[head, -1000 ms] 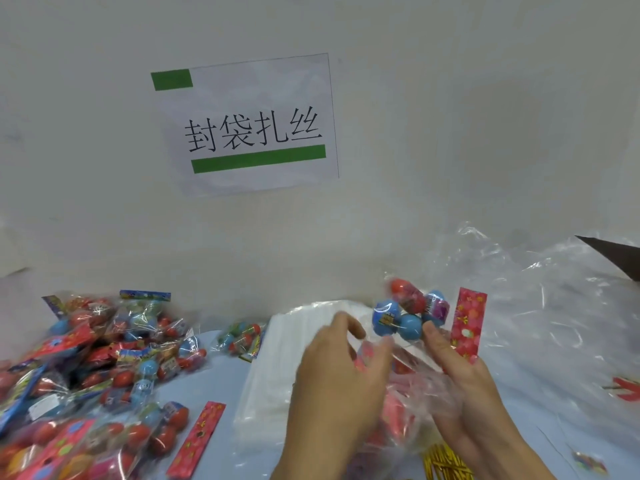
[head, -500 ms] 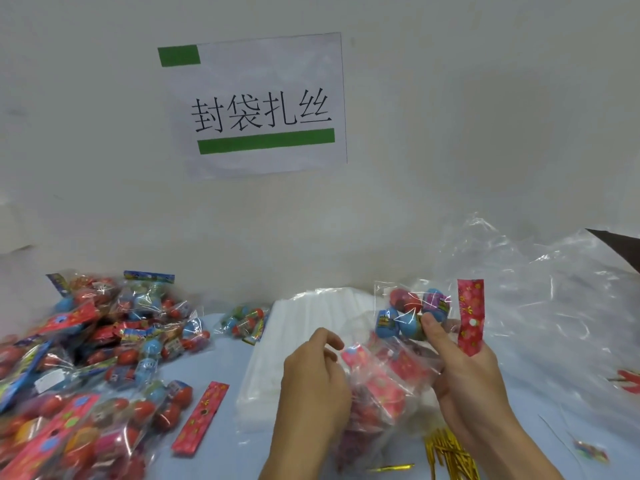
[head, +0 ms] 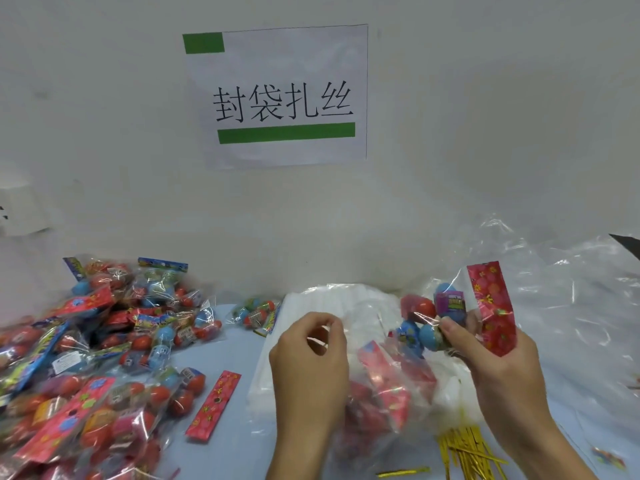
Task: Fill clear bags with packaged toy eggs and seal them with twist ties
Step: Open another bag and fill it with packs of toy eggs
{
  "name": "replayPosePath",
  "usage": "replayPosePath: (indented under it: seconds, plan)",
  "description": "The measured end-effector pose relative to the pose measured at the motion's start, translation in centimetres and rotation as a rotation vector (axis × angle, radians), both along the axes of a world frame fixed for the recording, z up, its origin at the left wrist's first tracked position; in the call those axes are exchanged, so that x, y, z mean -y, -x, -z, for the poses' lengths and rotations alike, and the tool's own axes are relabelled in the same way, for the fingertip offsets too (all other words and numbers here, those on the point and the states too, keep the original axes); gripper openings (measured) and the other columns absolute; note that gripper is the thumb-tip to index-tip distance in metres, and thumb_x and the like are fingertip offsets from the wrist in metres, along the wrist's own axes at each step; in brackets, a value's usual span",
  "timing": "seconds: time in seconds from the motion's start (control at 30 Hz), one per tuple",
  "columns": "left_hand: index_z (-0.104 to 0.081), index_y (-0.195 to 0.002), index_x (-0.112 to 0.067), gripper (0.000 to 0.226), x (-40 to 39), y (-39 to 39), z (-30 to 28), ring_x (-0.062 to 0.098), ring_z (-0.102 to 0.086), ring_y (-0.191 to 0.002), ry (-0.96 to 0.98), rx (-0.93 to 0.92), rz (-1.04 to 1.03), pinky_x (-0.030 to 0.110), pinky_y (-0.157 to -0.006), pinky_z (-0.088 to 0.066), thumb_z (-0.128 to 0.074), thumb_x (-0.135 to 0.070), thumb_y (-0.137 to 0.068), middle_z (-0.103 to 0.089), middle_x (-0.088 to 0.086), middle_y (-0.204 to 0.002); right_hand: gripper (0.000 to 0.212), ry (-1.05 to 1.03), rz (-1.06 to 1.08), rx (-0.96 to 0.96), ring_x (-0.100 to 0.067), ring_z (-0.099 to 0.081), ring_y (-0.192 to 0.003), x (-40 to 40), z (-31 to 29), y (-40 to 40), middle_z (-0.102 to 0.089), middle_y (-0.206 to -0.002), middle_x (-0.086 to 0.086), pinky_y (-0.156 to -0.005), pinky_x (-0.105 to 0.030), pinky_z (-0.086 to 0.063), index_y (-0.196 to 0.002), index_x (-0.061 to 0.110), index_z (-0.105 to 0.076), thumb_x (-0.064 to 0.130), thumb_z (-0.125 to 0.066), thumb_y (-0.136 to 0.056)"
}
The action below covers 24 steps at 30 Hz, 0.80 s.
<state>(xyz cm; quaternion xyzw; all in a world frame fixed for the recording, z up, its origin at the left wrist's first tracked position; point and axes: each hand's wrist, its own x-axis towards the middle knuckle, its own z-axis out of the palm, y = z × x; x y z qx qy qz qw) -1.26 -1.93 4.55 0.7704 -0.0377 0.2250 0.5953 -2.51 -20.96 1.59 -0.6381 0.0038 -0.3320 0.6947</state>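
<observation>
Both hands sit wider apart vs 0.5 s ago. Right hand (head: 498, 368) pinches egg pack (head: 446, 317), now lifted higher. Left hand (head: 308, 362) pinches crinkly clear bag (head: 381, 393) rim over counter (head: 228, 441). Glossy round eggs, flat red card; gold foil ties (head: 464, 452) lie nearby.

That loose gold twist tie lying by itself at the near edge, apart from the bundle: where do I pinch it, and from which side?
Pinch the single gold twist tie near its middle, coming straight down from above. It lies flat and roughly crosswise on the table, so only its top offers any hold. The left hand looks the likelier choice: the right hand holds an egg pack.
</observation>
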Motion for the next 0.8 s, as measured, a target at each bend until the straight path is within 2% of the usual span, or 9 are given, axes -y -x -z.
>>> replayPosePath:
  seconds: [0.1, 0.2, 0.27, 0.37, 0.43, 0.5, 0.63, 0.7, 0.8]
  plan:
    - [-0.07, -0.077, -0.028, 0.02, 0.4, 0.2, -0.4, -0.001, -0.063, -0.079, 0.084, 0.068, 0.028, 0.011, -0.064, -0.05, -0.064, -0.019, -0.094, -0.068, -0.022, -0.079, 0.038, 0.018, -0.122, 0.066, -0.018, -0.06, -0.068, 0.0, -0.9, 0.5, -0.058, -0.063, 0.004, -0.063, -0.026, -0.051, -0.067, 0.017, -0.065, 0.047, -0.087, -0.06]
    - [-0.07, -0.08, -0.031, 0.019, 0.7, 0.4, -0.5, -0.001, -0.063, -0.083, 0.076, 0.128, 0.046, 0.014, -0.065, -0.052, -0.064, -0.02, -0.094, -0.068, -0.023, -0.081, 0.059, 0.094, -0.227, 0.026, -0.039, -0.066, -0.076, 0.3, -1.2, 0.9, -0.068, -0.077, -0.019, -0.079, -0.043, -0.051, -0.08, 0.002, -0.069, 0.054, -0.088, -0.06]
    - [-0.069, -0.08, -0.034, 0.019, 0.8, 0.5, -0.6, -0.001, -0.063, -0.085, 0.039, 0.179, 0.068, 0.013, -0.065, -0.051, -0.065, -0.02, -0.094, -0.067, -0.025, -0.084, 0.054, 0.17, -0.229, -0.019, -0.043, -0.068, -0.083, 0.1, -1.4, 1.3, -0.071, -0.082, -0.025, -0.084, -0.045, -0.053, -0.086, 0.001, -0.073, 0.048, -0.086, -0.062]
    - [-0.07, -0.08, -0.035, 0.018, 1.0, 0.6, -0.5, 0.001, -0.064, -0.086, -0.034, 0.215, 0.118, 0.012, -0.066, -0.049, -0.066, -0.023, -0.093, -0.068, -0.024, -0.085, 0.028, 0.308, -0.108, -0.033, -0.016, -0.064, -0.061, -0.7, -1.8, 1.7, -0.07, -0.066, -0.006, -0.061, -0.016, -0.047, -0.078, 0.017, -0.074, 0.04, -0.088, -0.07]
    - [-0.072, -0.082, -0.034, 0.015, 1.1, 0.7, -0.4, 0.002, -0.066, -0.085, -0.065, 0.195, 0.159, 0.012, -0.067, -0.049, -0.066, -0.026, -0.093, -0.069, -0.024, -0.084, 0.016, 0.322, 0.014, -0.003, 0.002, -0.054, -0.049, -1.7, -2.2, 1.8, -0.063, -0.055, 0.01, -0.051, -0.005, -0.038, -0.069, 0.023, -0.072, 0.027, -0.085, -0.077]
    - [-0.073, -0.08, -0.04, 0.019, 1.1, 0.7, -0.3, 0.001, -0.067, -0.082, -0.072, 0.182, 0.181, 0.013, -0.068, -0.05, -0.067, -0.027, -0.093, -0.071, -0.027, -0.082, 0.011, 0.283, 0.038, 0.013, 0.003, -0.058, -0.049, -2.4, -2.6, 2.0, -0.066, -0.056, 0.011, -0.05, -0.004, -0.04, -0.07, 0.023, -0.073, 0.024, -0.081, -0.078]
    - [-0.075, -0.081, -0.044, 0.025, 1.0, 0.6, -0.3, -0.003, -0.067, -0.089, -0.07, 0.222, 0.158, 0.015, -0.074, -0.052, -0.069, -0.022, -0.092, -0.07, -0.032, -0.085, 0.007, 0.316, -0.171, -0.011, 0.003, -0.059, -0.053, -3.7, -3.2, 2.5, -0.066, -0.058, 0.012, -0.053, -0.007, -0.044, -0.072, 0.038, -0.077, 0.036, -0.081, -0.067]
    - [-0.076, -0.084, -0.043, 0.023, 1.0, 0.7, -0.4, -0.002, -0.066, -0.094, -0.046, 0.24, 0.15, 0.01, -0.072, -0.049, -0.07, -0.022, -0.091, -0.071, -0.032, -0.087, 0.02, 0.406, -0.262, -0.084, 0.003, -0.051, -0.05, -3.8, -2.9, 2.4, -0.059, -0.053, 0.016, -0.053, -0.006, -0.04, -0.068, 0.043, -0.074, 0.029, -0.086, -0.073]
    - [-0.078, -0.087, -0.039, 0.018, 1.3, 0.8, -0.4, 0.0, -0.067, -0.095, -0.014, 0.245, 0.166, 0.007, -0.07, -0.048, -0.07, -0.023, -0.09, -0.072, -0.027, -0.088, 0.031, 0.575, -0.308, -0.182, -0.004, -0.042, -0.054, -3.6, -2.5, 2.3, -0.049, -0.051, 0.01, -0.058, -0.011, -0.035, -0.061, 0.025, -0.068, 0.05, -0.078, -0.076]
